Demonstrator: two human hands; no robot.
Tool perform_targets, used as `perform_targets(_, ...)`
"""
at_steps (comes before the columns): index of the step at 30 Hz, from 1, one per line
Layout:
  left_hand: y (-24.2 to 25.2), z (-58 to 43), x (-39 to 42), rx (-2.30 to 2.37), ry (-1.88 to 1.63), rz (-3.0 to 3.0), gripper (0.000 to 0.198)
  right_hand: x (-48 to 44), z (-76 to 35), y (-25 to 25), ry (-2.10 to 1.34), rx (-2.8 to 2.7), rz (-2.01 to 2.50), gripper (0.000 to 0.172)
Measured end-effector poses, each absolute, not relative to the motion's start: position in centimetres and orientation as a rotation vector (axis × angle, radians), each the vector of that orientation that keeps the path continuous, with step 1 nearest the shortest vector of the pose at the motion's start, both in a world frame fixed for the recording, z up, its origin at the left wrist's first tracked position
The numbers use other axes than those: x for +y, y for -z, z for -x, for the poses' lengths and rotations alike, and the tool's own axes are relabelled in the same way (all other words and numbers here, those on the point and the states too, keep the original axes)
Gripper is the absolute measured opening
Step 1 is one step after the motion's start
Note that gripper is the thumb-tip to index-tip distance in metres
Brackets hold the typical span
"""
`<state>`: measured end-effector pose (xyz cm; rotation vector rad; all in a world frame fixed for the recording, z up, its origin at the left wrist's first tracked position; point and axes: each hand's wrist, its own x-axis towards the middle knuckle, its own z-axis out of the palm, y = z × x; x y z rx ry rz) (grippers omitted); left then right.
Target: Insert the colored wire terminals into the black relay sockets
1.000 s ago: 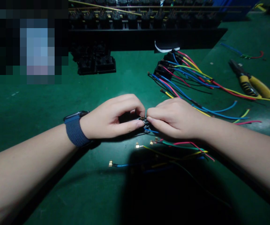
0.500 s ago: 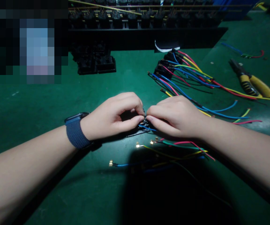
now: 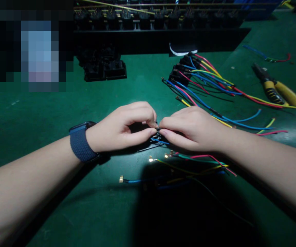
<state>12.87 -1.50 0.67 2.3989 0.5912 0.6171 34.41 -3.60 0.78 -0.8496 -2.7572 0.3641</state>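
My left hand is closed in a pinch, its thumb and fingertips at a small dark part on the green table. Opposite it, my right hand pinches at the same spot, the two sets of fingertips almost touching. What lies between the fingertips is too small and hidden to name. A short blue wire shows just below the thumbs. Nearer to me lie loose wires with brass terminals, among them a blue one and a green one.
Beyond my right hand, black connectors carry coloured wires. Yellow-handled pliers lie at the right. Black housings sit at the back left, below a long black rack. A blue bin stands at the back right.
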Motion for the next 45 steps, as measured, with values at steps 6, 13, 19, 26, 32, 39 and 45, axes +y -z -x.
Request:
perform_targets(6, -0.62, -12.74, -1.46, 0.537, -0.621, -2.387, 0.009, -3.6, -34.4, -0.68, -0.383, -2.761, 0.847, 0.031)
perform_targets(13, -0.5, -12.77, -1.5, 0.57, -0.605, -2.389, 0.008, -3.58, -34.21, -0.86, -0.443, -2.799, 0.907, 0.032)
perform_targets(19, -0.41, -12.71, -1.47, 0.559, -0.598, -2.393, 0.008, -3.54, -34.11, -0.96, -0.485, -2.809, 0.92, 0.032)
perform_targets(26, -0.58, -12.83, -1.49, 0.568, -0.56, -2.4, 0.01, -3.5, -34.13, -0.88, -0.489, -2.8, 0.918, 0.033)
perform_targets(32, -0.68, -12.88, -1.51, 0.583, -0.535, -2.397, 0.009, -3.45, -34.17, -0.85, -0.49, -2.793, 0.885, 0.033)
perform_targets(39, -0.67, -12.83, -1.5, 0.582, -0.533, -2.395, 0.007, -3.4, -34.31, -0.66, -0.503, -2.768, 0.869, 0.032)
perform_targets(45, -0.54, -12.83, -1.46, 0.58, -0.527, -2.391, 0.009, -3.33, -34.34, -0.68, -0.53, -2.764, 0.89, 0.031)
